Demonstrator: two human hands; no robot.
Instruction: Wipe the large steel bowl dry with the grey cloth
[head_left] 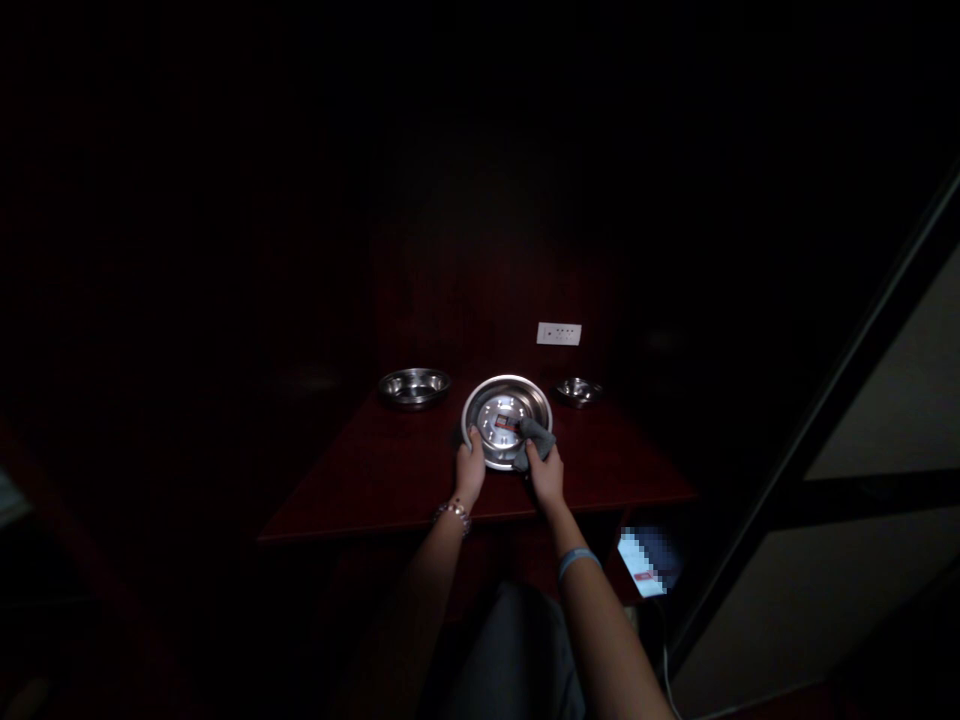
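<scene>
A shiny metal bowl (pixel 495 408) with a label on its inner base is tilted toward me above the dark red table. My left hand (pixel 470 468) grips its left rim, thumb on the inside and the other fingers hidden behind. At the bowl's lower right, my right hand (pixel 547 474) is closed on a grey cloth (pixel 537 440), which lies against the rim and inner wall. Whether those fingers also grip the bowl through the cloth, I cannot tell.
A wide metal bowl (pixel 414 388) stands at the table's back left and a smaller one (pixel 578 391) at the back right. Behind them, a white socket panel (pixel 559 334) is on the wall. The table's (pixel 352 490) front edge runs below my wrists. A lit screen (pixel 643 562) shows below right.
</scene>
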